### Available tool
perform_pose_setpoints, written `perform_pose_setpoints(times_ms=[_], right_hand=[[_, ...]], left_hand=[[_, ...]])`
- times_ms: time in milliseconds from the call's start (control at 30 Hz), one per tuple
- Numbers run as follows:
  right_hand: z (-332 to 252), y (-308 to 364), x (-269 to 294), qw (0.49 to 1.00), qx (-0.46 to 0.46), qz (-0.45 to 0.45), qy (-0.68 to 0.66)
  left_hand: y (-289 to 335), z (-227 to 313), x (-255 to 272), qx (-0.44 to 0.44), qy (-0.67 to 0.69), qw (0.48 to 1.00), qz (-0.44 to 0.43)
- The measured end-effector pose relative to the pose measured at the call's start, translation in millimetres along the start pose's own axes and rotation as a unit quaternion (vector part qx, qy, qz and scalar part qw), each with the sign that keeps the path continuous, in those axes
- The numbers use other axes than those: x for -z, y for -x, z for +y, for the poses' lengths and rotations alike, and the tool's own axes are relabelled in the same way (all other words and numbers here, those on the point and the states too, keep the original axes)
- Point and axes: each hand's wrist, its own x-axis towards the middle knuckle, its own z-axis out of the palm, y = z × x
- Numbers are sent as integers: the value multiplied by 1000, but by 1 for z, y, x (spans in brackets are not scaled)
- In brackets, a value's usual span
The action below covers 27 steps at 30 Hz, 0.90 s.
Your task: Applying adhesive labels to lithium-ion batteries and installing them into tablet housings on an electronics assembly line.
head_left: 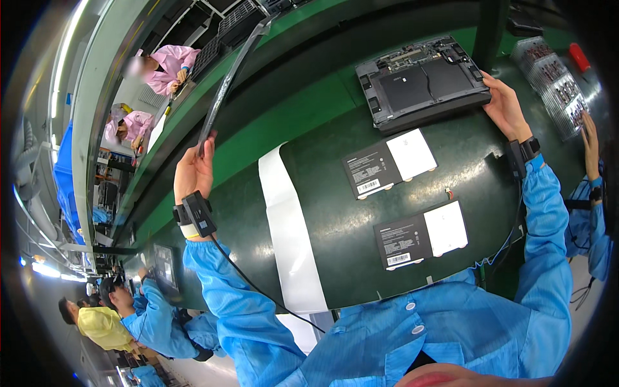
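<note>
My left hand [195, 171] is raised at the left, its fingers closed on the lower end of a long, thin dark panel [227, 87] seen nearly edge-on. At the far right of the bench, my right hand [506, 106] grips the right edge of an opened laptop base [406, 87]. Its circuit board and dark inner parts lie exposed, and its near edge looks thick. Nearer me lie two flat battery packs, each half black and half white: an upper battery [390, 164] and a lower battery [422, 235], which has a small wire lead at its top.
A long white strip [290, 226] runs across the green bench mat [348, 258]. To the right stands a clear rack of small parts [551, 84], with a co-worker's hand [590, 145] beside it and a red object [579, 58] behind. A black cable hangs from my left wrist. Other people work beyond.
</note>
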Motion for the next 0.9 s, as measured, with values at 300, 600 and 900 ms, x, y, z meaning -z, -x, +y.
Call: perform_pose_setpoints(times_ms=[300,600,900], right_hand=[[-6,-3,6,992,15,-37,117],[-3,-8,13,967,71,-15,246],[0,-7,5,897,157,14,413]], left_hand=[[32,-27,12,31,44,998,-38],[54,-101,25,-72,-119,990,39],[64,-155,58,-77,-212,973,48]])
